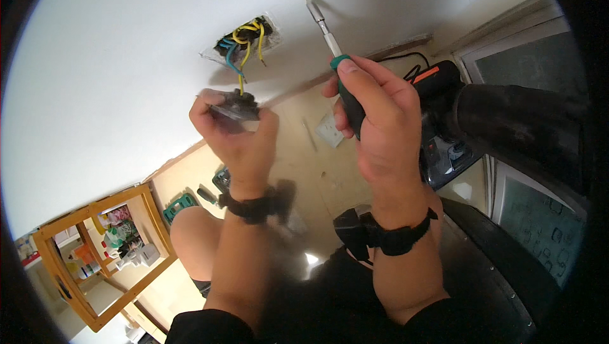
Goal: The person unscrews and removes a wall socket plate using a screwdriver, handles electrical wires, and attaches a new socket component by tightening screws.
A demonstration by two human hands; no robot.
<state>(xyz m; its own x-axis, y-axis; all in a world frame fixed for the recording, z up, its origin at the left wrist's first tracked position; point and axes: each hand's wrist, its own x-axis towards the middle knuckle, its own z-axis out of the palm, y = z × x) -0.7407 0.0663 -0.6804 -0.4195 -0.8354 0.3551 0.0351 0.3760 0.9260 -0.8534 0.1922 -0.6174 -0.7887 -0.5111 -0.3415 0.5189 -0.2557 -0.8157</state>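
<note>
A dark wall socket, smeared by motion, is gripped between the thumb and fingers of my left hand. One yellow wire runs down to its back from the wall box, a rectangular hole in the white wall. Blue wires and another yellow wire stick out of that hole with their ends loose. My right hand is closed around the dark green and black handle of a screwdriver. Its metal tip points up beside the wall, touching nothing.
A wooden-framed shelf with bottles and small goods stands at lower left. Green tool cases lie on the floor near my knee. A white plate rests on the floor below the wall. At right are a thick black tube and a window.
</note>
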